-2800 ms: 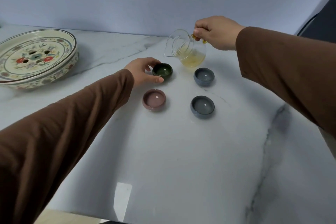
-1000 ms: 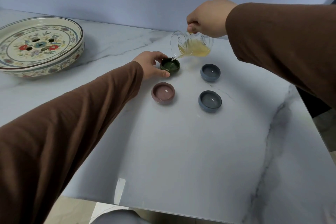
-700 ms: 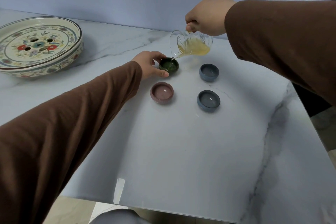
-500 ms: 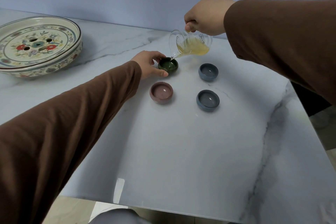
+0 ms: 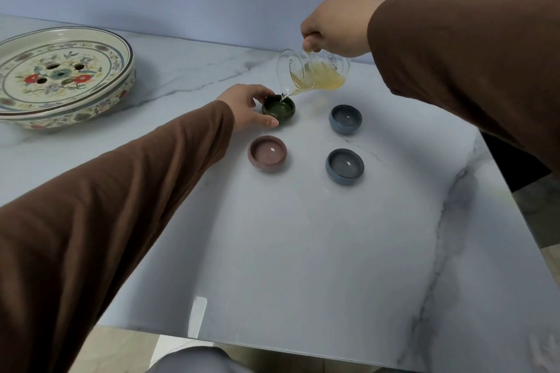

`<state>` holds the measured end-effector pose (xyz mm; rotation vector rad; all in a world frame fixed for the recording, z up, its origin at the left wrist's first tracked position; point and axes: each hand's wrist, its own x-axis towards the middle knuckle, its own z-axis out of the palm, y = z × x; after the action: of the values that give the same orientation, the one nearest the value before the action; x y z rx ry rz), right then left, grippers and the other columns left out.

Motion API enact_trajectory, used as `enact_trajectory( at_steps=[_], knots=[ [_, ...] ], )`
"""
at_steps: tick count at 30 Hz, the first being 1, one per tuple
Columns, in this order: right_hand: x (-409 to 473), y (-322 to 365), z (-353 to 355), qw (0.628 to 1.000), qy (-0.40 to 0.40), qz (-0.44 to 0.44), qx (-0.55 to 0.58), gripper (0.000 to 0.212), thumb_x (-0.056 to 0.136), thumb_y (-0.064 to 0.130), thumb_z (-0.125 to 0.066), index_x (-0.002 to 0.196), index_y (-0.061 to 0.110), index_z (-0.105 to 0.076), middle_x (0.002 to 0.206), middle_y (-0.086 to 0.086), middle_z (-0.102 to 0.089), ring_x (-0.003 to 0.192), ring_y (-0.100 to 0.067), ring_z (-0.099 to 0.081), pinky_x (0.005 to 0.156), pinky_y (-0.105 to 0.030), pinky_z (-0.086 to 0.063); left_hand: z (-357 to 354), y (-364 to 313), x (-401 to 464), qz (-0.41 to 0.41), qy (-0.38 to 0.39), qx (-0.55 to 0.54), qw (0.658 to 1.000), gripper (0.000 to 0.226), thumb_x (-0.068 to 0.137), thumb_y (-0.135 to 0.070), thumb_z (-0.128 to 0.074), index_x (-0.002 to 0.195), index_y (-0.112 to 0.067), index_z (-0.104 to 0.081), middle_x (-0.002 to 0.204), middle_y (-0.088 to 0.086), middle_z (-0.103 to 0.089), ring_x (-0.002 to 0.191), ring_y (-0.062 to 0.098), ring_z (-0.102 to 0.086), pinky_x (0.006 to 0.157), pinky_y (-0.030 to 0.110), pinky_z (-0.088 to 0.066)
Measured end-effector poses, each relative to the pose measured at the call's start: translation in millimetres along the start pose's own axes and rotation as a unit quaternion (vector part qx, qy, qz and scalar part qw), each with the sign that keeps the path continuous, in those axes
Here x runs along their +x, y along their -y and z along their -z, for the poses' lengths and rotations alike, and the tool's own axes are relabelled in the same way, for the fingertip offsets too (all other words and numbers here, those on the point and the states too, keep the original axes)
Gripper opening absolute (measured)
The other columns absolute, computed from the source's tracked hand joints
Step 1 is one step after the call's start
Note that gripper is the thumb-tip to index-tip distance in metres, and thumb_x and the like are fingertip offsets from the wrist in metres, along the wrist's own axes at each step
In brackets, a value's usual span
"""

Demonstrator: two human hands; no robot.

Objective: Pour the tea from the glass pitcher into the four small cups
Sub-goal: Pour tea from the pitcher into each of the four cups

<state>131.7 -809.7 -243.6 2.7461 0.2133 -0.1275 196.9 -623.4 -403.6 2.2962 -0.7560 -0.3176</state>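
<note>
Head view: the right hand [image 5: 339, 26], fingers clamped on its handle, tips the glass pitcher [image 5: 313, 76] leftward, spout just over the green cup [image 5: 278, 109] on the counter [image 5: 303, 236]. The left hand [image 5: 248, 106] reaches forward, fingers curled around that cup, steadying it. Three other cups sit nearer.

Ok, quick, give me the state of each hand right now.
Left hand: partly curled around the green cup, steadying it on the table.
Right hand: closed on the tilted glass pitcher, pouring.
</note>
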Motion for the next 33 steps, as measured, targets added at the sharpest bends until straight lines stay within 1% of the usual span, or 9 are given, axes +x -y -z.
enact_trajectory(
  at_steps=[6,12,17,22,27,29,32,33],
  knots=[
    [0,1,3,1.0,-0.004,0.002,-0.016,0.028,0.103,0.025,-0.037,0.109,0.013,-0.061,0.093,0.001,-0.055,0.086,-0.023,-0.05,0.072,-0.034,-0.03,0,-1,0,-0.001,0.001,0.007,1.0,0.062,0.07,-0.037,-0.082,0.127,-0.029,-0.06,0.11,-0.011,-0.06,0.099,0.014,-0.053,0.083,0.023,-0.036],
    [0,1,2,1.0,-0.003,0.007,-0.017,0.027,0.102,0.026,-0.038,0.106,0.014,-0.061,0.097,-0.002,-0.061,0.086,-0.025,-0.053,0.072,-0.035,-0.034,0,0,1,0.0,0.002,0.007,1.0,0.062,0.07,-0.037,-0.082,0.127,-0.029,-0.06,0.113,-0.01,-0.061,0.098,0.014,-0.053,0.083,0.023,-0.037],
    [1,0,1,1.0,0.001,0.001,-0.014,0.026,0.102,0.022,-0.038,0.106,0.015,-0.062,0.093,0.002,-0.058,0.085,-0.024,-0.053,0.072,-0.034,-0.035,0,-1,1,0.002,0.003,0.011,1.0,0.062,0.07,-0.038,-0.082,0.127,-0.029,-0.059,0.113,-0.01,-0.061,0.098,0.014,-0.052,0.084,0.023,-0.036],
    [-1,0,0,1.0,-0.006,0.003,-0.014,0.027,0.102,0.025,-0.037,0.106,0.014,-0.062,0.092,0.002,-0.057,0.085,-0.025,-0.052,0.071,-0.034,-0.034,0,-1,1,0.004,0.004,0.008,1.0,0.062,0.07,-0.037,-0.082,0.126,-0.03,-0.059,0.112,-0.01,-0.061,0.099,0.015,-0.053,0.084,0.024,-0.037],
    [-2,-1,-3,1.0,-0.011,0.002,0.005,0.026,0.102,0.021,-0.037,0.105,0.014,-0.062,0.088,0.004,-0.055,0.084,-0.023,-0.051,0.072,-0.034,-0.032,0,-2,1,0.002,0.003,0.012,1.0,0.062,0.07,-0.038,-0.082,0.127,-0.029,-0.059,0.113,-0.01,-0.061,0.098,0.015,-0.053,0.084,0.024,-0.037],
    [-5,-3,-5,1.0,-0.019,0.0,0.017,0.026,0.102,0.025,-0.037,0.103,0.015,-0.061,0.088,0.003,-0.055,0.084,-0.023,-0.051,0.072,-0.034,-0.032,0,-2,1,0.001,0.003,0.012,1.0,0.061,0.07,-0.038,-0.082,0.127,-0.029,-0.059,0.112,-0.01,-0.061,0.098,0.014,-0.052,0.084,0.024,-0.036],
    [-10,-7,-11,0.998,-0.028,-0.008,0.05,0.029,0.102,0.029,-0.038,0.101,0.013,-0.062,0.08,0.004,-0.054,0.081,-0.024,-0.051,0.07,-0.035,-0.034,-1,-1,0,0.003,-0.002,0.007,1.0,0.061,0.07,-0.037,-0.082,0.126,-0.03,-0.059,0.111,-0.01,-0.061,0.098,0.014,-0.052,0.083,0.023,-0.036],
    [-12,-9,-13,0.997,-0.027,-0.015,0.064,0.029,0.102,0.029,-0.038,0.102,0.013,-0.062,0.083,0.002,-0.057,0.082,-0.024,-0.052,0.071,-0.034,-0.034,-1,-1,0,0.004,-0.003,0.005,1.0,0.062,0.07,-0.037,-0.082,0.127,-0.03,-0.059,0.111,-0.01,-0.061,0.098,0.014,-0.052,0.083,0.023,-0.036]
  ],
)
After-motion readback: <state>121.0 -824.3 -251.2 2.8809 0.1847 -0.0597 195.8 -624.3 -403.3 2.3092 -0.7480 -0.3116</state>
